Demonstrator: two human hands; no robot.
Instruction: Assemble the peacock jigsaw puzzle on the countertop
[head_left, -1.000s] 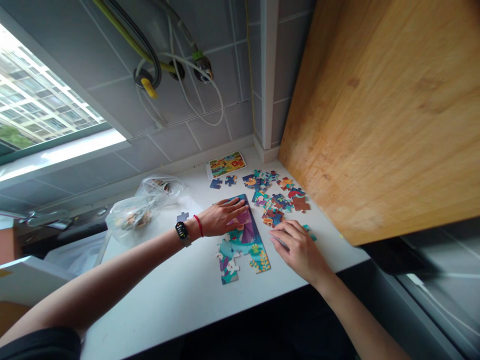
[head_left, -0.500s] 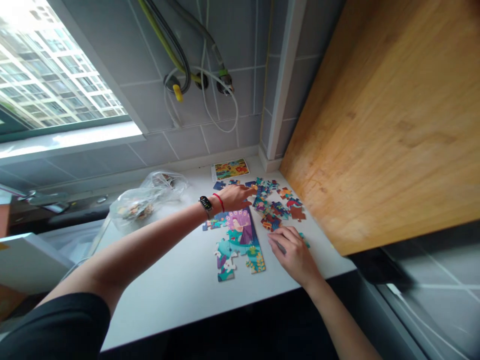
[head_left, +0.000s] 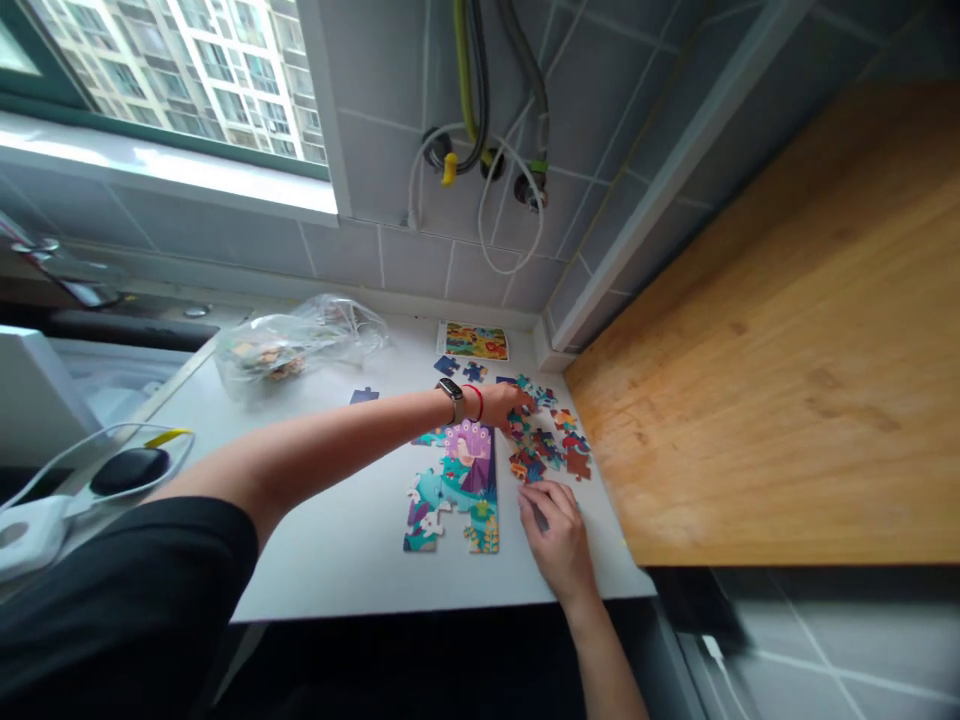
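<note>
Flat teal-and-purple part-built jigsaw (head_left: 469, 478): just your side of the left hand (head_left: 506, 404), left of your right hand (head_left: 556, 535)
Left hand: fingers down in the heap of loose multicoloured jigsaw pieces (head_left: 547, 447), can't tell if it's got one
Right hand: loosely curled next to that heap, can't tell if it's holding anything
Vs a second ago: your left hand's gone from jigsaw to heap

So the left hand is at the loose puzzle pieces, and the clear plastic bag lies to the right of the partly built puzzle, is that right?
Not quite: the head view shows the clear plastic bag to the left of the partly built puzzle, not the right. The left hand is indeed at the loose puzzle pieces.
</note>
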